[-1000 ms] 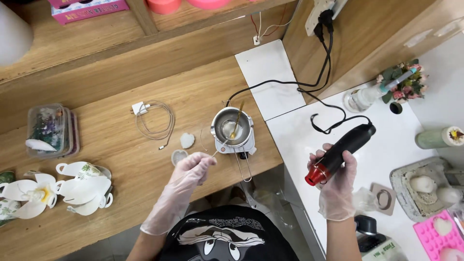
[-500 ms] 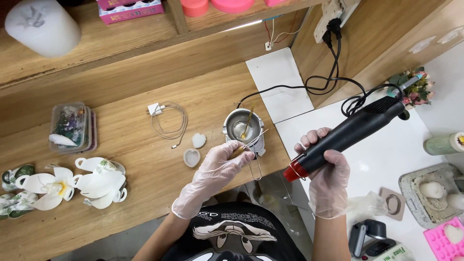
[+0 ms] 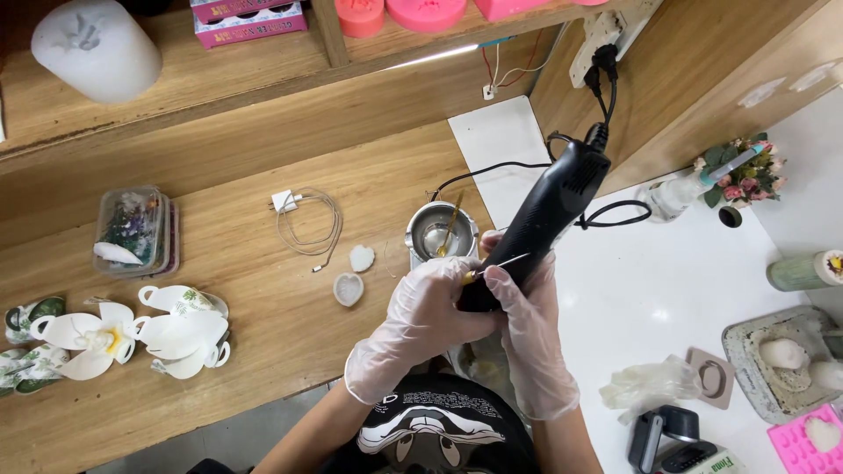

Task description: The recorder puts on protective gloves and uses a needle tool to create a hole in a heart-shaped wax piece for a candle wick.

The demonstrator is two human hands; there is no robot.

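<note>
step: both gloved hands meet on black corded heat gun (image 3: 549,215) at 6 o'clock of small steel melting pot (image 3: 441,233) | left hand (image 3: 421,320) fingers pinch thin tool (image 3: 502,262) | right hand (image 3: 527,338) fingers wrapped round gun | next, I judge: steady aim needed

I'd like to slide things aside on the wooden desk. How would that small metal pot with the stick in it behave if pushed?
The metal pot looks rigid and would probably slide rather than bend. It seems squat, so tipping looks unlikely, but the thin stick leans loosely on its rim and could shift or fall out. Anything liquid inside might slosh; its contents are unclear.
</note>
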